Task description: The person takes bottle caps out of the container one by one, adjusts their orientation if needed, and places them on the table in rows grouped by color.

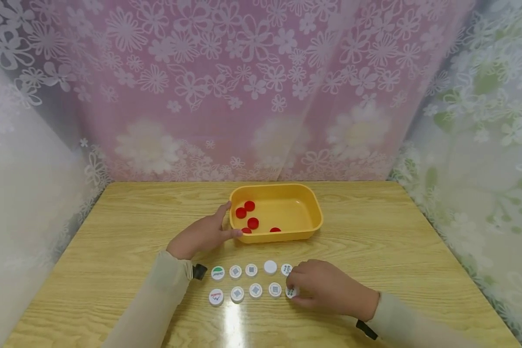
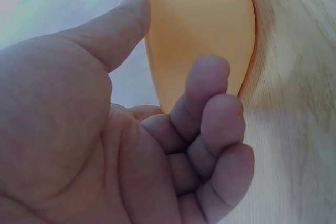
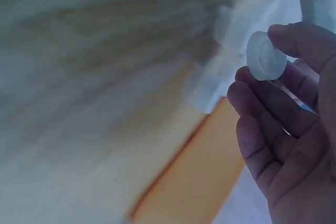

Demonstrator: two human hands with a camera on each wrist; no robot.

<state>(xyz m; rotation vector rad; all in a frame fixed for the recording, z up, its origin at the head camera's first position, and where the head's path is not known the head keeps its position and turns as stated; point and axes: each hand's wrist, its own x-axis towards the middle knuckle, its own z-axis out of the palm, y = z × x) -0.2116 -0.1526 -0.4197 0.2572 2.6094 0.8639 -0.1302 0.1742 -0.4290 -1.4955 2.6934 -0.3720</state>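
Observation:
My left hand (image 1: 202, 235) rests at the left end of a yellow plastic tub (image 1: 277, 236), thumb and index finger spread along its rim. In the left wrist view the thumb touches the rim, while the other fingers bend loosely. My right hand (image 1: 326, 287) pinches a white bottle cap (image 3: 266, 56) between thumb and fingers, at the right end of the nearer of two rows of white caps. Its printed top shows partly in the head view. Just behind it is another printed cap (image 1: 286, 268), partly covered by the hand. Several red caps (image 1: 253, 223) lie inside the tub, mostly towards its left.
Two rows of white caps, such as one with a green logo (image 1: 218, 273), one with a red logo (image 1: 216, 297) and a plain one (image 1: 270, 267), lie before the tub on the wooden table (image 1: 148, 208). Floral curtains (image 1: 252, 96) hang around the table.

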